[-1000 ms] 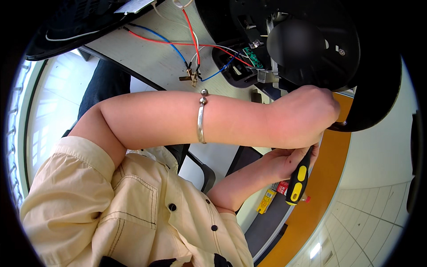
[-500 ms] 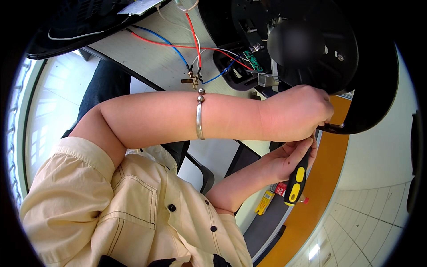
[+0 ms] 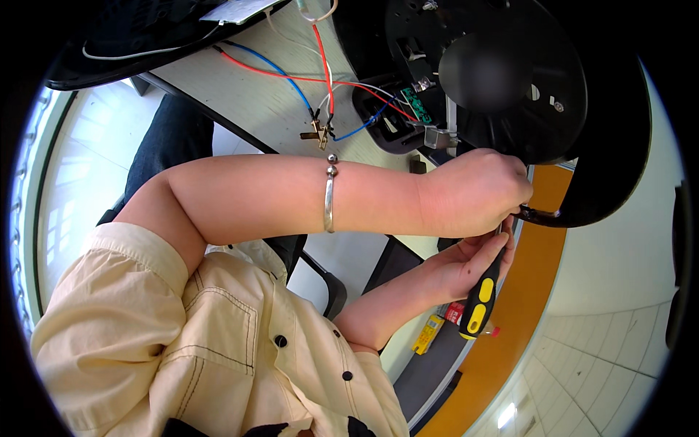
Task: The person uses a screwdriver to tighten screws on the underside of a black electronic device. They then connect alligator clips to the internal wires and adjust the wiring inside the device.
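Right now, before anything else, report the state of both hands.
Left hand: fingers curled; fingertips hidden, so whether it grips anything cannot be told.
Right hand: closed, holding a black-and-yellow-handled screwdriver.

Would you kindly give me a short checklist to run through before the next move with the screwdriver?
1. Screwdriver in hand: ok; the right hand holds it near the top of its black and yellow handle.
2. Screwdriver tip seated: cannot tell; the left hand hides it.
3. Left hand's grip: cannot tell; its fingertips are hidden from this view.
4. Wiring clear of both hands: ok; the red wires and blue wire lie apart from them.
5. Left forearm free of jewellery: not ok; it wears a metal bracelet.
6. Green circuit board covered: not ok; it lies exposed.
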`<state>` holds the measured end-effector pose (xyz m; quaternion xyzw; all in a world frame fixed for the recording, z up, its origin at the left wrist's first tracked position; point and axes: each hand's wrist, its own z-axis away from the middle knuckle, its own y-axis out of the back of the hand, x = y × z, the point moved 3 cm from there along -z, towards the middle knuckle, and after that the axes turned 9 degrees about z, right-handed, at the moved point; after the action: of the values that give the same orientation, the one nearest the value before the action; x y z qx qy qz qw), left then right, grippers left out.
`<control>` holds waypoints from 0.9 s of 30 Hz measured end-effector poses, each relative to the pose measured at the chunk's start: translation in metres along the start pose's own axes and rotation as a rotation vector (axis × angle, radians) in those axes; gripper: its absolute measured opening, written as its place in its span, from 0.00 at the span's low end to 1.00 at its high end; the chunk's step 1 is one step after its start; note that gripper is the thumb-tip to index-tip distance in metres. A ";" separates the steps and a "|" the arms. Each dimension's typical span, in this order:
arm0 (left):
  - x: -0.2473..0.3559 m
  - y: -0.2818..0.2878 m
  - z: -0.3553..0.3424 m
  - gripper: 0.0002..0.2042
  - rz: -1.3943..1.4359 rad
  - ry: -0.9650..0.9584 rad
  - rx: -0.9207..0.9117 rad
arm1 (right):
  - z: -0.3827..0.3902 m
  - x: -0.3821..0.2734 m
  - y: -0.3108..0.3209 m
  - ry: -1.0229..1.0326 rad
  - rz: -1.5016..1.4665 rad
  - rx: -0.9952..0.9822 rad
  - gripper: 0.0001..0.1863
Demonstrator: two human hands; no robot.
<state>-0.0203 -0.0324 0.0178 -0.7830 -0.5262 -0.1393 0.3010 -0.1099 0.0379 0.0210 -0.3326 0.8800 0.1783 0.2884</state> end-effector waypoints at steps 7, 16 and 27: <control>0.000 0.000 0.001 0.08 -0.112 -0.172 0.039 | 0.002 0.000 -0.001 0.012 -0.004 0.007 0.12; 0.010 0.000 0.000 0.10 -0.224 -0.337 0.031 | 0.002 -0.002 0.000 -0.020 -0.009 0.041 0.10; 0.015 -0.001 0.000 0.11 -0.293 -0.489 0.017 | 0.005 -0.001 0.004 0.011 0.005 0.054 0.12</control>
<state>-0.0147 -0.0208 0.0263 -0.7063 -0.6920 0.0162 0.1484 -0.1107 0.0437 0.0183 -0.3237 0.8869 0.1535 0.2918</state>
